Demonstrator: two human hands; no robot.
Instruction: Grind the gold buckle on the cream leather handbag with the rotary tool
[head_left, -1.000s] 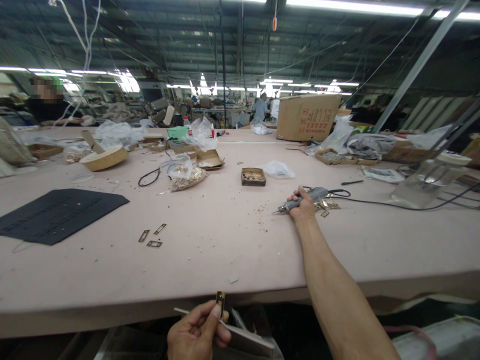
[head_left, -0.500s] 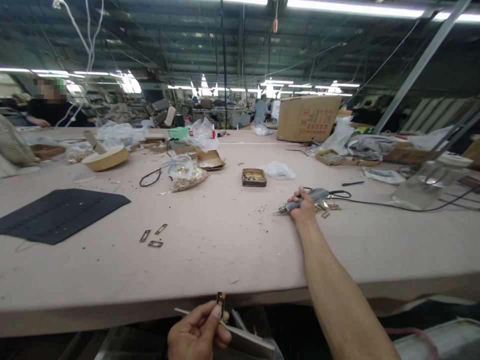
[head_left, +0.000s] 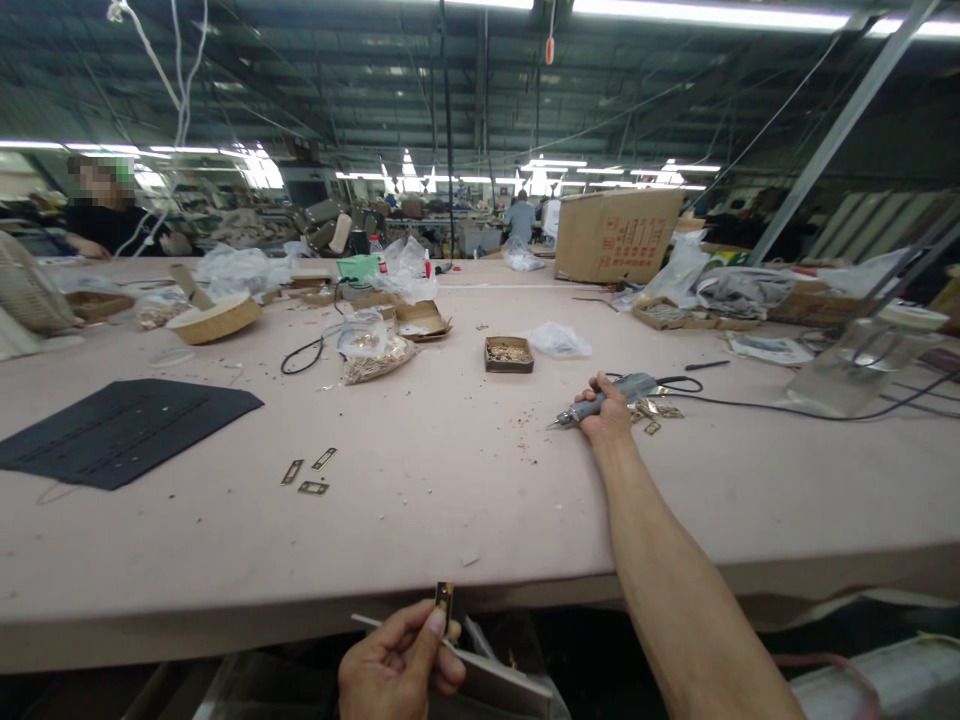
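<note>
My left hand (head_left: 401,655), at the table's front edge, pinches a small brass-coloured metal plate (head_left: 444,598) between thumb and fingers. A pale flat panel (head_left: 495,680) passes under the same fingers; its far part is hidden. Out on the table, my right hand (head_left: 609,412) is wrapped round a grey electric screwdriver (head_left: 636,388), its tip pointing left. Tiny screws (head_left: 525,435) lie scattered by that tip. More metal plates (head_left: 660,408) are heaped just behind the right hand, and three framed plates (head_left: 313,488) rest on the table at left.
A small box of screws (head_left: 508,354) stands mid-table beside a plastic bag (head_left: 559,340). A dark sheet (head_left: 127,430) lies at left. Farther back are a wooden disc (head_left: 217,320), a large carton (head_left: 619,235) and a clear jar (head_left: 862,365). The screwdriver's cord (head_left: 795,408) trails right.
The view has shifted very slightly. Both hands keep their holds, and the plate and screwdriver stay nearly in place. A person at the far left has moved an arm a little.
</note>
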